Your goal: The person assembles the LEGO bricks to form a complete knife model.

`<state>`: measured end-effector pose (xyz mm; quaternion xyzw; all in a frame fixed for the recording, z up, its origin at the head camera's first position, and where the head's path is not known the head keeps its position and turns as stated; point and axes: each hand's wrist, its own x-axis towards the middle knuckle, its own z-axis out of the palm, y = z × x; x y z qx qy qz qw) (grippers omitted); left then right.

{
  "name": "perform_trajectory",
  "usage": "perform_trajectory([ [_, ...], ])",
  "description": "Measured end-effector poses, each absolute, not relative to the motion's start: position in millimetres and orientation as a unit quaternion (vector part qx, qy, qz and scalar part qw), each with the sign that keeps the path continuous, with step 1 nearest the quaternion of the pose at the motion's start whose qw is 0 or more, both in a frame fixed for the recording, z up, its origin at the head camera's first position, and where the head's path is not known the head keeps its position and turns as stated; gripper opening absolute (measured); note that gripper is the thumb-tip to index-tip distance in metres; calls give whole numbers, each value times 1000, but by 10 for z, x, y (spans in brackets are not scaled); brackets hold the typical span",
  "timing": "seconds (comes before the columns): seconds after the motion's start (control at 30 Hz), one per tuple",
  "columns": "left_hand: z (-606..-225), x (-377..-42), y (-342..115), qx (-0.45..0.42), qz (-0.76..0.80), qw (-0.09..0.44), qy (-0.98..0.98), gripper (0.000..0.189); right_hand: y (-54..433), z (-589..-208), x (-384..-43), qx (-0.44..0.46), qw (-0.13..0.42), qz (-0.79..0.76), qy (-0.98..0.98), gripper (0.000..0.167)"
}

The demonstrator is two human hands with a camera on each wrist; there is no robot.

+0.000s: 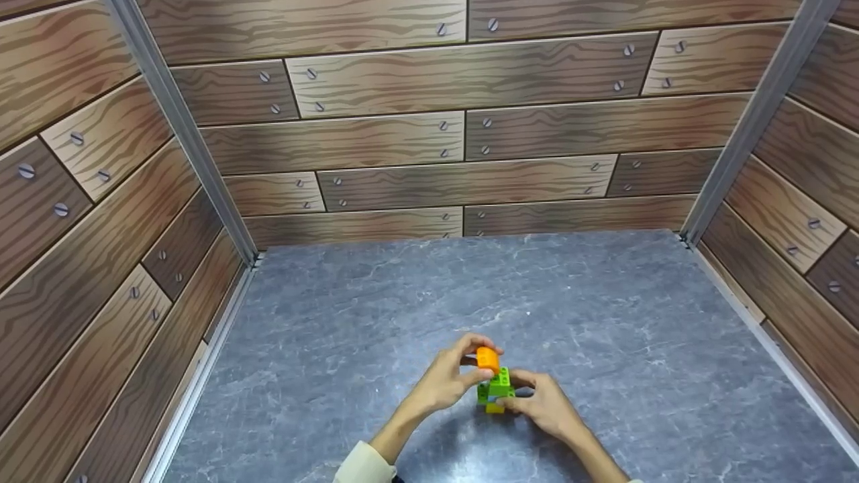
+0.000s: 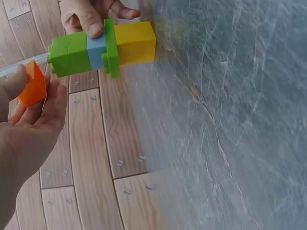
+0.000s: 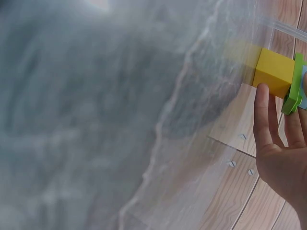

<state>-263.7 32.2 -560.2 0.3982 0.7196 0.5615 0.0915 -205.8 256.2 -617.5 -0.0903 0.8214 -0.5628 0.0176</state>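
Note:
My left hand pinches an orange toy block between thumb and fingers, above and slightly left of a small block tower. The left wrist view shows a gap between that block and the tower's studded green top. Below the green top come a light blue block, a wider flat green plate and a yellow base. From the right, my right hand holds the tower upright, thumb against the blue block. In the right wrist view, one fingertip lies at the yellow base.
A grey marbled tabletop lies under the hands. Wood-patterned panels stand at the back and both sides, with metal strips along the corners.

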Motion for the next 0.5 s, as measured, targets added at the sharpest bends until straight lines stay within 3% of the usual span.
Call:
perform_trajectory([
  [0.5, -5681, -2611, 395, 426, 522, 80, 735, 36, 2576, -6184, -2052, -99, 15, -564, 819, 44],
])
